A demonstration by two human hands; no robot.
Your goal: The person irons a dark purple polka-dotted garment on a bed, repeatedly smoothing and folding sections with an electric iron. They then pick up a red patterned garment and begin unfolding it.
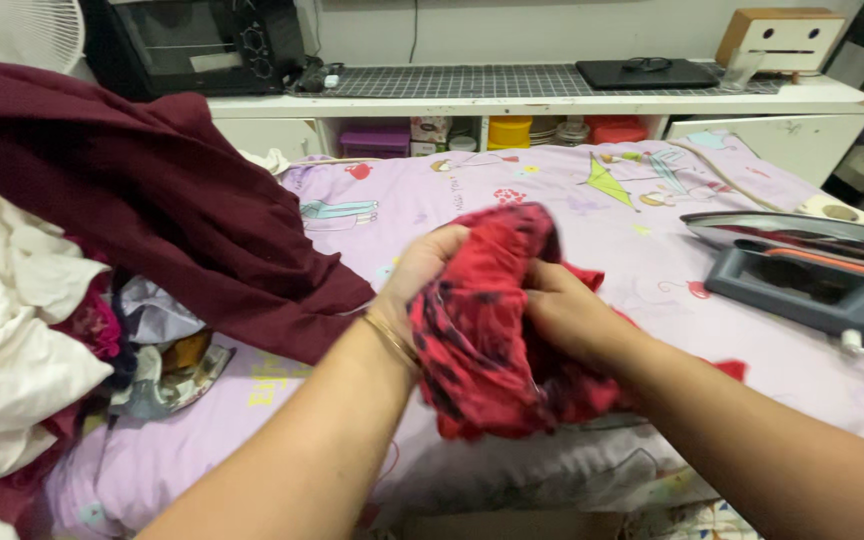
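My left hand [420, 272] and my right hand [564, 312] both grip a crumpled red cloth with dark markings [487, 340], held just above a lilac printed sheet [552, 210] that covers the table. The left hand holds the cloth's upper left edge. On the right side, my right hand has its fingers buried in the folds. A thin gold bangle sits on my left wrist.
A grey and orange iron [802, 262] rests on its side at the right, its white cord trailing off the edge. A maroon garment [152, 200] and a heap of white and mixed clothes [22, 340] fill the left. Behind stands a white shelf [552, 102] with a microwave.
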